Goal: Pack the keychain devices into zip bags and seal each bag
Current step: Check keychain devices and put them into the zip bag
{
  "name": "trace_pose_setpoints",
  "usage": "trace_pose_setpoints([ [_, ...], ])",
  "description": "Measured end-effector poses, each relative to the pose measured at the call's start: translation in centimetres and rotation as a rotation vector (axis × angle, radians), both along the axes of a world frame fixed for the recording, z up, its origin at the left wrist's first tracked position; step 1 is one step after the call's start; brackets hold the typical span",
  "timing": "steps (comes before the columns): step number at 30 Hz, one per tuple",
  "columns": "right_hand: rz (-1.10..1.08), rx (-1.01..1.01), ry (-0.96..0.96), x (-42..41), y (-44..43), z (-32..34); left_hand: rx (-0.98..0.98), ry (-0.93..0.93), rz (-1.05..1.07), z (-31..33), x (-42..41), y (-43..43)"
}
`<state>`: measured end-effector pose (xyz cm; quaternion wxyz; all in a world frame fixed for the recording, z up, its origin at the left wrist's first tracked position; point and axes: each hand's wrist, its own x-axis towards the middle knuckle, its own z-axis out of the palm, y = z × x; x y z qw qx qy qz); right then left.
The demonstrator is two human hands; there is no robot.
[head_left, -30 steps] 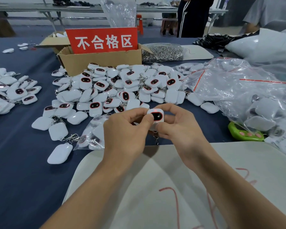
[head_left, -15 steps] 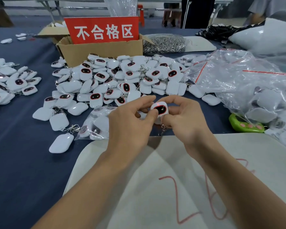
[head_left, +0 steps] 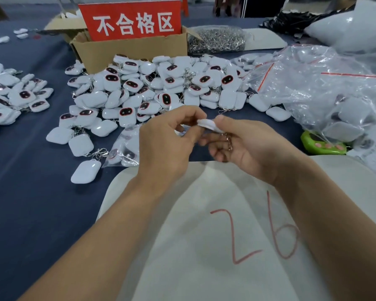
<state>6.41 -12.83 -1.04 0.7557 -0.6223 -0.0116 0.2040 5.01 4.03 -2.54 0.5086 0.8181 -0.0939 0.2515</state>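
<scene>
Your left hand and right hand pinch one white keychain device between them, its metal clasp hanging against your right palm. The device pile lies just beyond, in front of the cardboard box; filled zip bags lie at your right.

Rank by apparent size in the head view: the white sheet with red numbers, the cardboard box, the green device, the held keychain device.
1. White sheet, largest, though nearest the camera.
2. Cardboard box.
3. Green device.
4. Keychain device, only partly visible.
</scene>
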Motion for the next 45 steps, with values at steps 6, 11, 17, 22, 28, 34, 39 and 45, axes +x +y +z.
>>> trace_pose_setpoints([
  [6, -0.206, -0.021, -0.147, 0.5, 0.0, -0.7, -0.004, 0.112, -0.058, -0.1, -0.1, -0.2],
  [11, -0.218, -0.099, -0.222, 0.5, -0.1, -1.0, -0.006, 0.119, -0.064, -0.2, 0.1, -0.3],
  [17, -0.038, 0.15, -0.046, 0.2, 0.0, -0.3, -0.028, 0.007, 0.03, 0.1, -0.2, -0.2],
  [22, -0.045, 0.108, 0.021, 0.1, 0.6, -0.5, -0.002, 0.004, 0.075, 0.2, -0.1, 0.0],
  [28, -0.374, -0.142, -0.142, 0.6, 0.3, -1.0, 0.505, 0.177, 0.203, 0.4, 0.2, 1.1],
  [34, -0.388, -0.343, -0.217, 0.4, 0.9, -1.3, 0.545, 0.189, 0.26, 0.6, -0.5, 0.3],
  [39, -0.308, -0.524, -0.341, -0.2, 1.5, -1.2, 0.447, 0.146, 0.377, 0.6, -0.3, 0.5],
  [45, -0.306, -0.561, -0.488, -0.8, 2.9, -1.6, 0.292, -0.044, 0.299, 0.6, -0.6, 0.6],
])
